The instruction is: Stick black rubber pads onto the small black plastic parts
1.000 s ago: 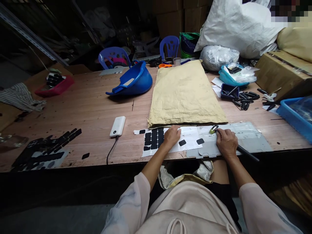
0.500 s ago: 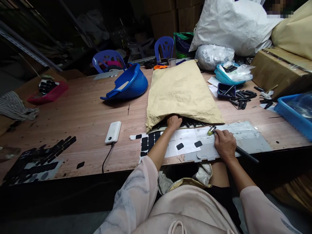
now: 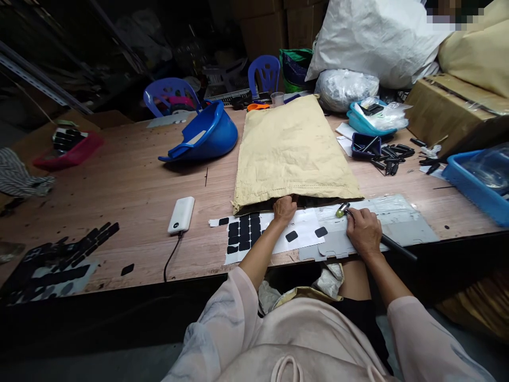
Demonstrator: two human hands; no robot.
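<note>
My left hand (image 3: 285,210) is at the mouth of a cream-yellow sack (image 3: 296,148) lying flat on the table. Its fingers are curled and partly hidden under the sack's edge, so what they hold does not show. Dark pieces are just visible inside the opening. In my right hand (image 3: 363,231) is a small hammer (image 3: 398,248) with a black handle; its metal head with a yellowish face (image 3: 341,210) rests over a grey board (image 3: 374,235). Beside my left forearm lies a white sheet of black rounded stickers (image 3: 244,232). Two loose black stickers (image 3: 291,236) are on the white paper between my hands.
A white power bank (image 3: 181,215) with a cable lies left of the stickers. Behind it stands a blue basin (image 3: 214,135). Black strips (image 3: 89,249) are at far left. To the right are black handle-like pieces (image 3: 392,154), a carton (image 3: 445,114) and a blue tray (image 3: 473,185).
My left hand has drawn back slightly toward me at the sack's mouth, and the sack's edge hangs lower over the opening. My right hand keeps the hammer in nearly the same place.
</note>
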